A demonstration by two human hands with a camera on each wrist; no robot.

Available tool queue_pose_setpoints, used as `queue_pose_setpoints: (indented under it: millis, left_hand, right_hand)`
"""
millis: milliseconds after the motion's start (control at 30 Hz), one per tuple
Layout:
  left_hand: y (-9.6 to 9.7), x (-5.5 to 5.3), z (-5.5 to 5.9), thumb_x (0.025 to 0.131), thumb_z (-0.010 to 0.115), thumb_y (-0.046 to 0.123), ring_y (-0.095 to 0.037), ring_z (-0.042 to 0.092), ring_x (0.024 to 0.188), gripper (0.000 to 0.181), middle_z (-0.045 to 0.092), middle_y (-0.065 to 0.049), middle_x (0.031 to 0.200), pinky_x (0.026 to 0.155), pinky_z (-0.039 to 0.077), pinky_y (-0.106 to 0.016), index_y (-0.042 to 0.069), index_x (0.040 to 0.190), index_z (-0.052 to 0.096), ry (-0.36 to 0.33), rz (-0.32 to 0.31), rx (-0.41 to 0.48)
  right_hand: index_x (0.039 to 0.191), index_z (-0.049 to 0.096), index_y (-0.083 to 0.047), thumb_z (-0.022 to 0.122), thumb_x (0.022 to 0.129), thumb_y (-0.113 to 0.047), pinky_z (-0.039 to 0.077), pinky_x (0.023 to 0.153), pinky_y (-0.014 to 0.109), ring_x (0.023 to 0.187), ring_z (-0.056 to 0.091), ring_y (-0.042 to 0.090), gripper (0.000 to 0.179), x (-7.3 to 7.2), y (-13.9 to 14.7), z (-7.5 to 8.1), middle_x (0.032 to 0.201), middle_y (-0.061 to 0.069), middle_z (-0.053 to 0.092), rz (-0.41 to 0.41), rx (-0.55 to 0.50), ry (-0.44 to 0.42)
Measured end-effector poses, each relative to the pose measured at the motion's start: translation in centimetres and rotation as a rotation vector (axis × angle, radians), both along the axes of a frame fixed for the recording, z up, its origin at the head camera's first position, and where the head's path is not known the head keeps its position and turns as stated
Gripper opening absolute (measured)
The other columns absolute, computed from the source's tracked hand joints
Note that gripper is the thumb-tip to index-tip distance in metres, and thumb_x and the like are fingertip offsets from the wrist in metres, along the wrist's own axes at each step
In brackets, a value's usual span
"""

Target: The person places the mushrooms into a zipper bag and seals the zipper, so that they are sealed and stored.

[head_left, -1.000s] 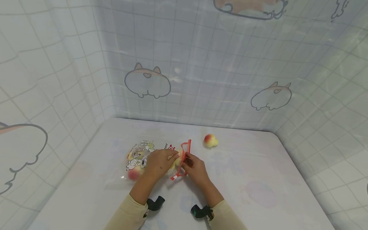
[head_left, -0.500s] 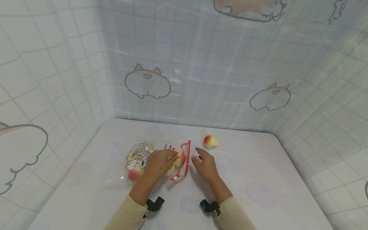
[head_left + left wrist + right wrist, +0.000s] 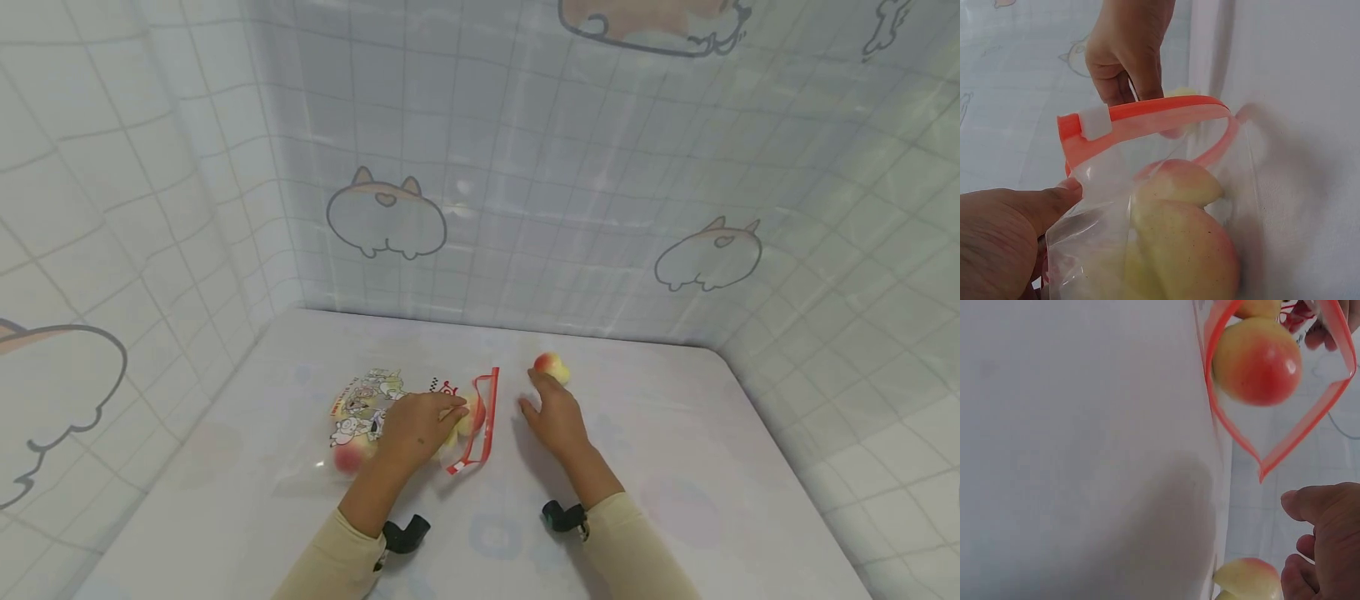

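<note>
A clear zip-top plastic bag (image 3: 367, 398) printed with cartoon figures lies on its side on the table, its red zip edge (image 3: 491, 421) parted wide. Red-and-yellow peach-like fruits (image 3: 1194, 250) show through the plastic. My left hand (image 3: 412, 429) pinches the bag's upper side near the mouth between thumb and fingers. Past the mouth, a loose red-and-yellow fruit (image 3: 553, 364) with rounded lobes lies on the table. My right hand (image 3: 561, 418) reaches beside this fruit, thumb and fingers apart and holding nothing. In the right wrist view, one fruit (image 3: 1260, 365) sits just inside the mouth.
The white table (image 3: 675, 433) spreads out around the bag. Walls hung with a grid-patterned sheet (image 3: 525, 208) close it in at the back and both sides. Each wrist carries a black camera mount (image 3: 406, 533).
My right hand has let go of the red zip edge and moved right and forward to the loose fruit. The bag mouth stands wider. My left hand has stayed in place.
</note>
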State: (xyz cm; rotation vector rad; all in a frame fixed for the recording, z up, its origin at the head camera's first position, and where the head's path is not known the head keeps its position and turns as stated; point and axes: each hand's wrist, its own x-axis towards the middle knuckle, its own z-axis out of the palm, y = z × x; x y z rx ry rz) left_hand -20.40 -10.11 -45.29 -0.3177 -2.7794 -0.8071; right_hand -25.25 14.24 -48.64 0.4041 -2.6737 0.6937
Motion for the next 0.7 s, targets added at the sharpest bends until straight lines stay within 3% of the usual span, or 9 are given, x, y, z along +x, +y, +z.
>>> queue_pose_setpoints:
  millis: [400,700]
  left_hand:
    - [-0.1,-0.2,-0.1,0.091,0.072,0.040,-0.021,0.070,0.104,0.024,0.075,0.004,0.110,0.083,0.056,-0.042,0.028,0.110,0.078,-0.007,0.002,-0.011]
    - [0.0,-0.1,0.0,0.091,0.072,0.041,-0.021,0.070,0.104,0.024,0.075,0.004,0.110,0.083,0.056,-0.043,0.028,0.110,0.078,-0.015,0.008,-0.015]
  right_hand:
    - [0.139,0.055,0.000,0.079,0.086,-0.022,0.046,0.105,0.043,0.135,0.050,0.029,0.061,-1.8,0.8,0.1,0.143,0.016,0.055,-0.020,0.160,0.072]
    - [0.145,0.047,0.001,0.077,0.087,-0.017,0.040,0.111,0.046,0.143,0.039,0.031,0.068,-2.9,1.7,0.1,0.149,0.017,0.049,-0.062,0.151,0.025]
